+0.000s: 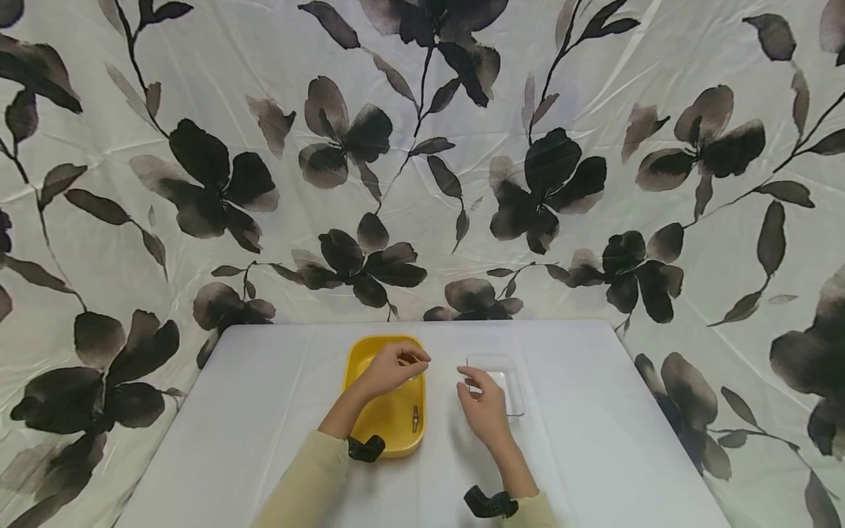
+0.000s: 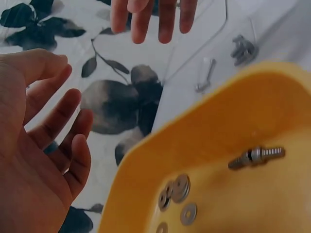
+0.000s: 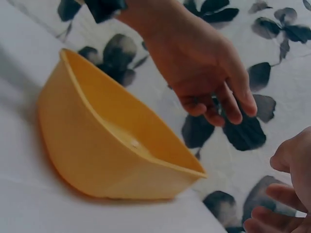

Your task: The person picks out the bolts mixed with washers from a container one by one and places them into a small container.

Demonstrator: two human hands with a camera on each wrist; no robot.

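Observation:
My left hand (image 1: 394, 369) hovers over the far part of a yellow tray (image 1: 376, 451), its thumb and index tips close together. Whether they pinch something small is hidden; the other fingers curl loosely. To the right, my right hand (image 1: 485, 407) is held above the table in front of a clear tray (image 1: 518, 400), thumb and fingers apart with nothing visible between them. Inside the yellow tray lies a metal bolt (image 2: 257, 157) with parts threaded on it. Several flat washers (image 2: 189, 213) are gathered near the tray's wall in the left wrist view.
Small grey metal parts (image 2: 244, 50) lie beyond the yellow tray, near the clear tray, too blurred to name. Both trays stand on a white table (image 1: 594, 440). A floral cloth (image 1: 422, 161) hangs behind the table's far edge.

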